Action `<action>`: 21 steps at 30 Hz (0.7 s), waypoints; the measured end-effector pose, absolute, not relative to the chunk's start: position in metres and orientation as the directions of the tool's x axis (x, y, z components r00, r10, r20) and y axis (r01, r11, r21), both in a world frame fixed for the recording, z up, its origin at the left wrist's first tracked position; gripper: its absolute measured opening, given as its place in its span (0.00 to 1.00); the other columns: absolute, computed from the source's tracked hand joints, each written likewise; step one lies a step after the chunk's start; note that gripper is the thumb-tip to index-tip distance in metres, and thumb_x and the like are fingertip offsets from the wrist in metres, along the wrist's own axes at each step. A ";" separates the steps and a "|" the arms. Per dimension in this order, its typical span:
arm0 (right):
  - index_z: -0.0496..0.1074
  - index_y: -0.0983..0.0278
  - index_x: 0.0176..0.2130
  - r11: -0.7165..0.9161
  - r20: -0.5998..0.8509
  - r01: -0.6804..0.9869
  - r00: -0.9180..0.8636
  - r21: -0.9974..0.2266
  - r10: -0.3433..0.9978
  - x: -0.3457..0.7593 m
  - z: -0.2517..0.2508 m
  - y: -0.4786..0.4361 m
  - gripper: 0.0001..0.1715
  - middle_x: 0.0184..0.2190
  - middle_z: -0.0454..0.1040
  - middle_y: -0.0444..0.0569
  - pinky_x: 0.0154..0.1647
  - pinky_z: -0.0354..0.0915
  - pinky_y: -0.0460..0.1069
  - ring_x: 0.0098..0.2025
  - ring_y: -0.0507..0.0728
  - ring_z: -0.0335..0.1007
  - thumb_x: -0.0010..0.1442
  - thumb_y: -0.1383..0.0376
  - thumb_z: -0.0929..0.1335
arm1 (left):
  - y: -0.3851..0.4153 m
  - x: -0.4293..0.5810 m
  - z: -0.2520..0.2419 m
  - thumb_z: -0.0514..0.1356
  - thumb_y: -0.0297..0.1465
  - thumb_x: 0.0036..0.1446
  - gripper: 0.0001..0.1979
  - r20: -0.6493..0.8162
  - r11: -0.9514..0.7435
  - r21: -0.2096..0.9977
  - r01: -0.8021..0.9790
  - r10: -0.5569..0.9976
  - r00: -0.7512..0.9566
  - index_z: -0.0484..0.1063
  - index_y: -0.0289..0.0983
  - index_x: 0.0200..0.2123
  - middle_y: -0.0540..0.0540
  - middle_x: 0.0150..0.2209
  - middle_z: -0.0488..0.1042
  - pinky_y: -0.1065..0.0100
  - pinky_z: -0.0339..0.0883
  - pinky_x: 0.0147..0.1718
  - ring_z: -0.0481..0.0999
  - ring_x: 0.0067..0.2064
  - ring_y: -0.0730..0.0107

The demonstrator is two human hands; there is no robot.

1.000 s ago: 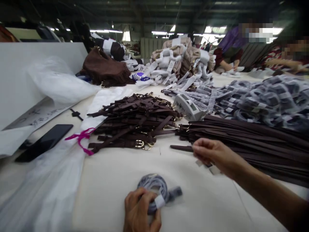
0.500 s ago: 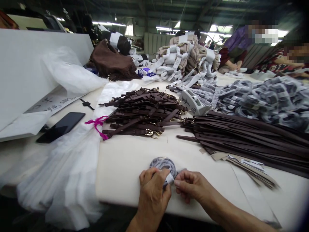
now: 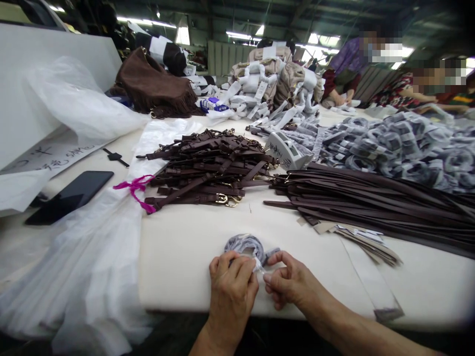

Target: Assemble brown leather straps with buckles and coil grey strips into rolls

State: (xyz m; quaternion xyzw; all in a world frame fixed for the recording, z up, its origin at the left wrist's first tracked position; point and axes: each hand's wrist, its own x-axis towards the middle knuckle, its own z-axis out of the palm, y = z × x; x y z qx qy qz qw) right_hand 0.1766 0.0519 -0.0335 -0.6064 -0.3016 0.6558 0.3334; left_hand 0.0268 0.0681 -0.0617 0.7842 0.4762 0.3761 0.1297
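At the table's front edge lies a coiled strap wrapped in clear plastic (image 3: 243, 242). My left hand (image 3: 233, 284) is closed over the near side of the coil, its fingers wrapped round it. To the right, my right hand (image 3: 293, 282) pinches the end of a small strip of clear tape or film (image 3: 260, 267) that runs from the white band on the coil. A short wrapped strap end (image 3: 272, 254) sticks out of the coil beside the right fingers. The underside of the coil is hidden by my left hand.
Behind the coil lie a heap of short brown buckle straps (image 3: 218, 168) and a stack of long brown straps (image 3: 371, 202). Wrapped coils (image 3: 401, 143) pile up at right. Plastic bags (image 3: 107, 277) and a phone (image 3: 70, 198) lie left. Two people work at the back right.
The view has shifted so that everything sits a little further left and higher. My right fingers have opened slightly, and the strip between the hands shows more clearly.
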 end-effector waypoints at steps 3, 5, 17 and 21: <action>0.52 0.61 0.30 -0.583 -0.584 -0.137 -0.041 -0.801 0.811 0.176 -0.036 0.049 0.27 0.19 0.71 0.39 0.19 0.63 0.44 0.18 0.47 0.63 0.44 0.56 0.72 | 0.069 0.026 -0.064 0.57 0.22 0.51 0.11 0.468 -0.520 0.545 0.658 0.839 0.276 0.71 0.40 0.37 0.51 0.35 0.76 0.59 0.56 0.43 0.67 0.43 0.62; 0.50 0.61 0.30 -0.586 -0.588 -0.147 -0.037 -0.797 0.808 0.176 -0.037 0.049 0.27 0.19 0.72 0.39 0.19 0.63 0.44 0.18 0.48 0.64 0.45 0.56 0.72 | 0.070 0.025 -0.066 0.57 0.23 0.51 0.11 0.473 -0.534 0.523 0.665 0.830 0.294 0.71 0.39 0.38 0.50 0.35 0.76 0.59 0.57 0.43 0.67 0.43 0.61; 0.49 0.60 0.28 -0.417 -0.425 -0.176 0.008 -0.892 0.905 0.155 -0.021 0.053 0.29 0.20 0.72 0.40 0.14 0.61 0.43 0.16 0.48 0.64 0.43 0.54 0.72 | 0.072 0.017 -0.033 0.57 0.29 0.53 0.10 0.400 -0.415 0.705 0.575 0.902 0.161 0.73 0.36 0.39 0.44 0.36 0.73 0.64 0.67 0.38 0.70 0.40 0.64; 0.49 0.60 0.28 -0.319 -0.322 -0.072 0.041 -0.945 0.946 0.153 -0.008 0.052 0.26 0.23 0.72 0.40 0.13 0.59 0.43 0.16 0.49 0.65 0.48 0.53 0.70 | 0.076 0.012 -0.003 0.58 0.34 0.52 0.12 -0.009 -0.048 0.929 0.366 0.988 0.152 0.74 0.35 0.38 0.44 0.39 0.72 0.66 0.65 0.41 0.72 0.40 0.66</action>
